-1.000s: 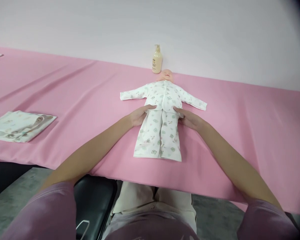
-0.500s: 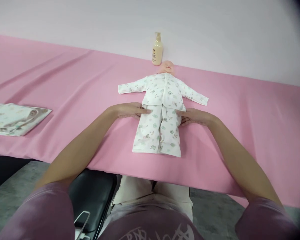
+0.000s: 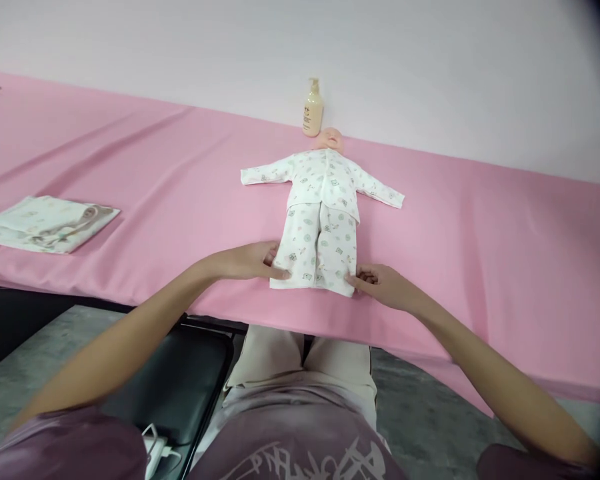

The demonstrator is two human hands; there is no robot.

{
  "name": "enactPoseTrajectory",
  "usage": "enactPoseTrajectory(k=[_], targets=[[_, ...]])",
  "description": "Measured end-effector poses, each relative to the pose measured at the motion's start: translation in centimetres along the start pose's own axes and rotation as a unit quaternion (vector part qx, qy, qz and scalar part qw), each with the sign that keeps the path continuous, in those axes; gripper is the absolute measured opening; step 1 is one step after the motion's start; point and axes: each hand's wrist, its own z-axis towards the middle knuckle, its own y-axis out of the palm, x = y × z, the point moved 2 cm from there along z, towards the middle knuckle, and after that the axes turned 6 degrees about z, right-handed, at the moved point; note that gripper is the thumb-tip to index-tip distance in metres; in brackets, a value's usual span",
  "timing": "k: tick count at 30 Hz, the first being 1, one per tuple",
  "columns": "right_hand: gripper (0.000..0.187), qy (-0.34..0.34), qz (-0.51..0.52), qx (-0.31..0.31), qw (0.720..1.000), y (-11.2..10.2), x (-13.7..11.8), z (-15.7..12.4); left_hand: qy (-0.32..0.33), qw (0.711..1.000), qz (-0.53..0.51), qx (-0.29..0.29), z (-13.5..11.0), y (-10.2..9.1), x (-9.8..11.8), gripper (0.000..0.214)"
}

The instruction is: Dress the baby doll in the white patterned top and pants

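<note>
A baby doll lies on its back, dressed in a white printed jacket with both sleeves spread wide. Matching baby pants cover its legs, their hems toward me. My left hand pinches the outer edge of one pant leg near the hem, thumb on top and fingers curled at the side. On the opposite leg, my right hand grips the outer hem corner in the same way. The doll's hands and feet are hidden inside the clothes.
A pump bottle stands by the wall behind the doll's head. To the left lies a folded printed cloth on the pink table cover. A black chair holding a white device is below the table edge.
Both hands have moved down the pants toward me, from the waist to the hems. The view has shifted slightly, bringing another cloth's edge into sight at the far left.
</note>
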Motion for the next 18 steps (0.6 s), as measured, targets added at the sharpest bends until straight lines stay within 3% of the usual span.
enactPoseTrajectory(k=[4, 6, 9, 11, 14, 18], targets=[[0.056, -0.003, -0.080, -0.004, 0.997, -0.3, 0.2, -1.6, -0.062, 0.992, 0.085, 0.076, -2.4, 1.5, 0.3, 0.078], [0.058, 0.001, -0.112, -0.002, 0.994, -0.9, 0.3, -2.2, -0.104, 0.985, 0.112, 0.081, -3.5, 1.5, 0.4, 0.073], [0.058, 0.000, -0.138, 0.065, 0.988, -2.7, 0.9, -1.8, -0.143, 0.974, 0.164, 0.060, -4.6, 0.1, 0.3, 0.056], [0.052, -0.013, -0.149, 0.145, 0.978, -4.5, 1.4, -0.5, -0.139, 0.965, 0.202, 0.088, -4.3, -1.9, 0.0, 0.050], [0.035, -0.054, -0.161, 0.289, 0.942, -7.7, 1.7, 3.2, -0.140, 0.926, 0.250, 0.247, -1.8, -5.9, -1.3, 0.051], [0.012, -0.147, -0.186, 0.443, 0.865, -10.7, -0.1, 9.6, -0.088, 0.845, 0.286, 0.443, 5.1, -10.4, -2.5, 0.040]])
